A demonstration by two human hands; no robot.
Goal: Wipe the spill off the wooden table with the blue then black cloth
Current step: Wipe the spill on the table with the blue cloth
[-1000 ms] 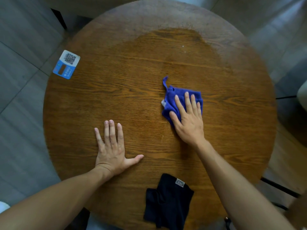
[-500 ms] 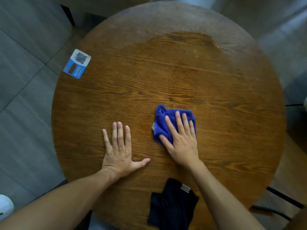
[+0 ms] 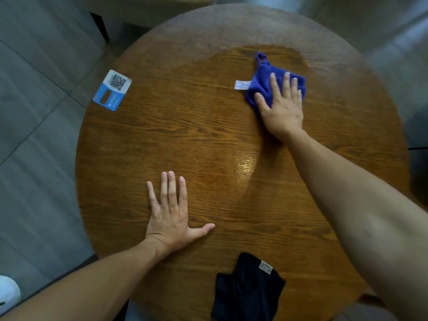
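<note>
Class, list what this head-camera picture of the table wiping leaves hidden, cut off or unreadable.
- Blue cloth, head view: its middle lies under the right hand.
- Black cloth: its near corner seems to hang past the table edge.
- QR card: print too small to read.
- White shoe: cut off by the frame's left edge.

The wooden table (image 3: 185,126) shows open grain, glossy where wet and matt at the top rim, while the blue cloth (image 3: 262,84) and black cloth (image 3: 245,290) look soft and matt.

Both hands (image 3: 170,218) (image 3: 283,107) flat, palms down, fingers extended
</note>
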